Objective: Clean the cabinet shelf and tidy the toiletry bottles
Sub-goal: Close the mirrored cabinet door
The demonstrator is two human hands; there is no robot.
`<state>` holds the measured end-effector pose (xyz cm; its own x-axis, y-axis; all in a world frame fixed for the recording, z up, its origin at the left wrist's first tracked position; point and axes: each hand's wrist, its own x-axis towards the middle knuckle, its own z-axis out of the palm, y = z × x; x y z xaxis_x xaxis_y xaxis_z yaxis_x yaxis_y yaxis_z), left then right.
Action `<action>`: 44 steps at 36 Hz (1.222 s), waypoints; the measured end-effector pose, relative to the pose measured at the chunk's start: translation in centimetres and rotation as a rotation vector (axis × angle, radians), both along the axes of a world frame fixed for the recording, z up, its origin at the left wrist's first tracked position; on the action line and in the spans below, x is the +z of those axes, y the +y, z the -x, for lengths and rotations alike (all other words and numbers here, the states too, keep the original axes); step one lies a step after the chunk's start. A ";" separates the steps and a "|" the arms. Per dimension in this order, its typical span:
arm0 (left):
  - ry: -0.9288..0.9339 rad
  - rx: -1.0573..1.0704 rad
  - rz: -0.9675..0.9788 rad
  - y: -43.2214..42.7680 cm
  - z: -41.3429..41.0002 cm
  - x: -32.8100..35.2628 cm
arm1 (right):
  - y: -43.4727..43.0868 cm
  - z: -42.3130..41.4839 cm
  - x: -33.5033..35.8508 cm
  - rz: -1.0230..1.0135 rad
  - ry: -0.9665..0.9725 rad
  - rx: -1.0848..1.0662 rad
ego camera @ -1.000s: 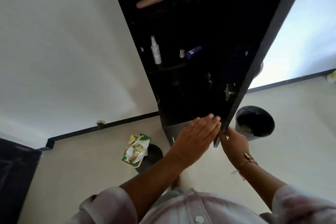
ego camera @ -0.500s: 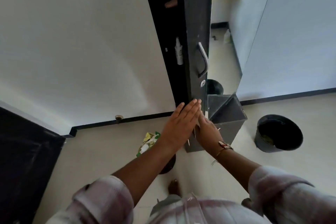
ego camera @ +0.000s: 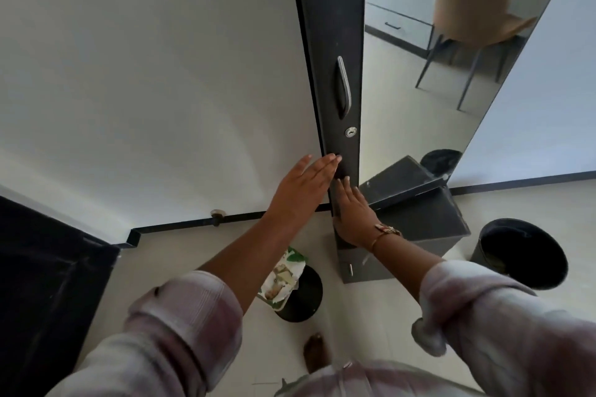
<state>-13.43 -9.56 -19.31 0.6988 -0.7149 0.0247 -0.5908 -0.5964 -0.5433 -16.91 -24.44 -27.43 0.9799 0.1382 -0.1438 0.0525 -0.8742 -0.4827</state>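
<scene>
The tall black cabinet door stands closed against the white wall, with a silver handle and a round keyhole. My left hand lies flat with straight fingers, its fingertips touching the door's left edge below the keyhole. My right hand presses flat on the lower part of the door. The shelf and the toiletry bottles are hidden behind the door.
A mirror adjoins the door on the right. On the floor are a black bin at the right, a grey drawer unit, and a small black stool bearing a green-and-white packet. Dark furniture fills the left.
The cabinet door has swung from wide open to closed, hiding the shelves and bottles. Both hands followed the door leftward and now press flat on it.
</scene>
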 end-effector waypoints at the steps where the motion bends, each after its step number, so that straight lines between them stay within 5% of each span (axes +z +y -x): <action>1: 0.002 -0.001 0.000 0.1 -0.6 0.0 | 0.2 -0.6 0.2 -0.001 0.008 -0.008; 32: 0.082 -0.103 0.082 2.7 -9.5 -2.1 | 3.6 -7.3 0.4 -0.068 0.108 -0.177; 36: 0.234 -0.042 0.177 4.4 -7.8 -4.7 | 4.6 -6.8 -1.5 -0.030 0.175 -0.144; 40: 0.435 0.144 0.518 8.0 -4.8 -11.0 | 6.4 -5.7 -3.9 0.017 0.398 -0.066; 44: 0.745 0.533 0.611 12.6 -0.7 -17.1 | 9.0 -3.5 -5.1 0.028 0.511 0.066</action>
<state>-12.77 3.06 -36.40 0.9008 -0.3277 -0.2848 -0.2344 -0.9193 0.3162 -13.39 -15.39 -32.53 0.7726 0.1870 -0.6067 -0.1286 -0.8898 -0.4379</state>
